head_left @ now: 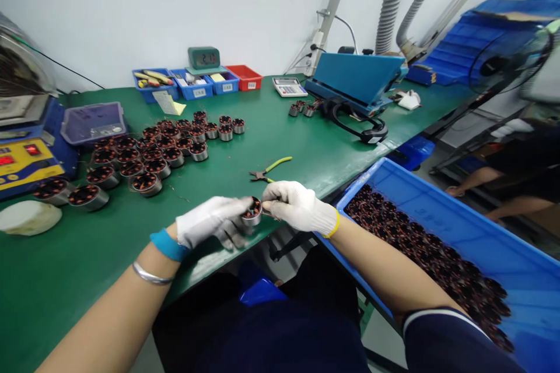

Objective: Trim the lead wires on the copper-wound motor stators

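A round metal motor part with copper windings (251,214) is between my two white-gloved hands, over the front edge of the green table (245,157). My left hand (216,218) is closed on its left side, with the lower fingers somewhat blurred. My right hand (297,207) is pinched at the part's right side; whatever thin piece lies between those fingertips is too small to make out. Just behind the hands lie cutters with yellow-green handles (261,175). Many similar parts (153,154) stand in a group to the left.
A blue crate (455,221) full of dark wound parts is at the right. Small bins (199,88), a clock (203,58) and a calculator (289,87) line the back. A headset (365,125) lies beside a teal case (356,78). A person's arms show at far right.
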Demonstrator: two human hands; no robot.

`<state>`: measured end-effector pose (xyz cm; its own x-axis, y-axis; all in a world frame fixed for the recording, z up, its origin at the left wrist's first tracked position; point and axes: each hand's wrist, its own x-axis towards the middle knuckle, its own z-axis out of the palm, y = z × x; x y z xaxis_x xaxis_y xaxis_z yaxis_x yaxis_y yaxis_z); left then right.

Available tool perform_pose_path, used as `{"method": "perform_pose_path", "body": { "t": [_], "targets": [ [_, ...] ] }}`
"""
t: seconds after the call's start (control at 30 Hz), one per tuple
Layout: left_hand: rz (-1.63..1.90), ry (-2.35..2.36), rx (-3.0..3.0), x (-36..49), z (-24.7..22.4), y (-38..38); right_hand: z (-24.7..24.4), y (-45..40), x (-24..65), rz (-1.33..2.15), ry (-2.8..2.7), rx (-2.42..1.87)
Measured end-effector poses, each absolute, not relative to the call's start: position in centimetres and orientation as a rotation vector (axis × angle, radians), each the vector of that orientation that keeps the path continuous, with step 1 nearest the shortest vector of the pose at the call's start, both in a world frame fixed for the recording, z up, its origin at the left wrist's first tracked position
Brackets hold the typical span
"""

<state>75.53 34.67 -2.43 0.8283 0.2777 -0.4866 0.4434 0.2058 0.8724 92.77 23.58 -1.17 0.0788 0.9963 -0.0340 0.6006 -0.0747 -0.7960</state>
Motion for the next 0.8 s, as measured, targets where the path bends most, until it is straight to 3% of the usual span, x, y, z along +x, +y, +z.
{"method": "perform_pose_path", "body": {
  "t": [0.07, 0.2, 0.4, 0.57, 0.63, 0.73, 0.8],
  "targets": [
    [-0.149, 0.571, 1.326, 75.6, -2.3, 34.3, -0.5, 23.1, 92.6, 0.799, -1.620, -1.801],
    [0.202, 0.543, 1.320, 75.7, -2.3, 33.6, -0.5, 22.7, 92.7, 0.949, -1.541, -1.889],
    [0.579, 0.378, 1.566, 75.3, -1.4, 31.3, -1.0, 22.8, 93.0, 1.369, -1.226, -1.515],
    [0.919, 0.662, 1.517, 75.8, -1.4, 31.6, 0.8, 22.2, 92.4, 1.057, -1.539, -1.828],
    [0.604, 0.699, 1.382, 76.0, -1.8, 32.7, 1.6, 22.2, 92.0, 0.790, -1.681, -1.923],
    [-0.153, 0.551, 1.208, 76.1, -2.4, 33.9, 2.1, 22.2, 91.6, 0.529, -1.788, -1.940],
    [-0.296, 0.454, 1.165, 76.1, -2.5, 33.9, 2.1, 22.2, 91.6, 0.486, -1.805, -1.961]
  ]
}}
